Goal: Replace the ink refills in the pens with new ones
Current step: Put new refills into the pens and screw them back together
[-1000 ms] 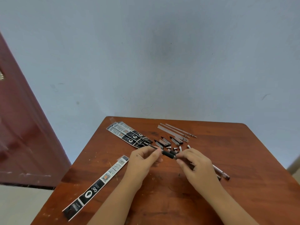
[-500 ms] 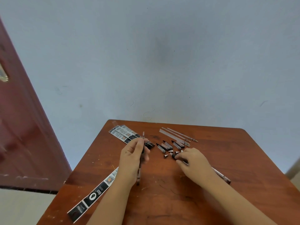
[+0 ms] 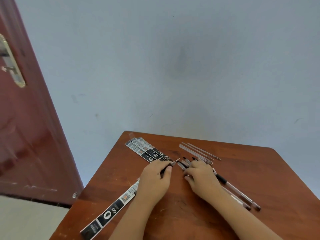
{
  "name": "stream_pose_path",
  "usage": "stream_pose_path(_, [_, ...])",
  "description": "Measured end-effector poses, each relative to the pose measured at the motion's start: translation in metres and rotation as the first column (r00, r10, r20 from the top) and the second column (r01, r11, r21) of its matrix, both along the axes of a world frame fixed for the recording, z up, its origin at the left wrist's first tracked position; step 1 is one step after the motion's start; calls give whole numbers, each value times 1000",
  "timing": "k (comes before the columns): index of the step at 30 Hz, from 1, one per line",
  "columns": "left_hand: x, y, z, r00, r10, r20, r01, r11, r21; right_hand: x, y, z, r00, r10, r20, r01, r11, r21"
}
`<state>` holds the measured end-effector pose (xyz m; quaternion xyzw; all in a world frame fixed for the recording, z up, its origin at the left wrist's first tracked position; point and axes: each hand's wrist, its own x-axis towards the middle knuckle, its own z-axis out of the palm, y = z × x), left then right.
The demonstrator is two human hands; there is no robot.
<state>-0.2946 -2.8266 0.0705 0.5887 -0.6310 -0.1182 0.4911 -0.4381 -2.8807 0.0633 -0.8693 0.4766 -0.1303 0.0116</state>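
My left hand [image 3: 155,177] grips a thin ink refill [image 3: 173,163], its metal tip pointing up and right past my fingers. My right hand [image 3: 201,177] rests palm down on the table, fingers bent over small black pen caps and tip cones [image 3: 184,163]; whether it pinches one is hidden. Just right of that hand lie clear pen barrels [image 3: 237,191] with black grips, running toward the near right. Several thin clear refills [image 3: 199,151] lie in a row at the far side of the table.
The wooden table [image 3: 259,170] stands against a pale blue wall. Black-and-white refill wrappers [image 3: 145,150] lie at the far left, and a long wrapper strip [image 3: 112,212] lies near the left edge. A dark red door [image 3: 26,135] stands at left.
My left hand has tipped the refill from upright down toward the caps. My right hand moved slightly forward over the small parts. The view has tilted upward.
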Motion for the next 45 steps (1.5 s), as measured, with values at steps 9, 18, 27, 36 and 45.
stream_pose_path(9, [-4,-1,-3,980,-14,197,-3,996,85,-19,18,22,885,33,464,-40,999,6])
stream_pose_path(18, [-17,2,-5,980,-66,187,37,988,152,-35,18,8,751,-55,658,17,998,64])
stream_pose_path(27, [-19,1,-10,960,-121,252,88,987,136,-32,21,3,802,54,596,-78,997,15])
stream_pose_path(36, [-18,2,-9,965,-123,232,97,988,121,-38,19,6,772,27,635,-39,999,6])
stream_pose_path(45, [-16,2,-13,949,-197,246,184,980,75,-33,19,-1,785,122,608,-165,986,15])
